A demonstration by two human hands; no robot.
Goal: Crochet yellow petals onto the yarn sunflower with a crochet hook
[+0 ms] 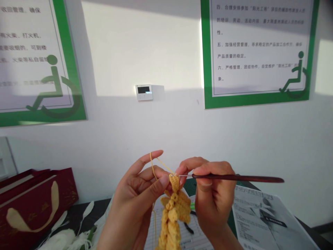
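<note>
A yellow crocheted piece (pixel 173 215) hangs down at the bottom centre, its narrow top end pinched between the thumb and fingers of my left hand (pixel 142 192). Yellow yarn (pixel 164 164) loops round the raised index finger of that hand and runs to the top of the piece. My right hand (pixel 213 189) is closed on a crochet hook (pixel 241 178) with a dark red handle, which points left. The hook's thin metal tip meets the top edge of the piece, and the right fingertips are close beside it.
Dark red gift bags (pixel 39 205) with a cream ribbon handle stand at the left. White yarn (pixel 63 239) lies beside them. Printed sheets (pixel 270 222) and a green mat (pixel 191 185) are on the dark table. Green-framed posters (pixel 208 86) and a thermostat (pixel 144 92) hang on the wall.
</note>
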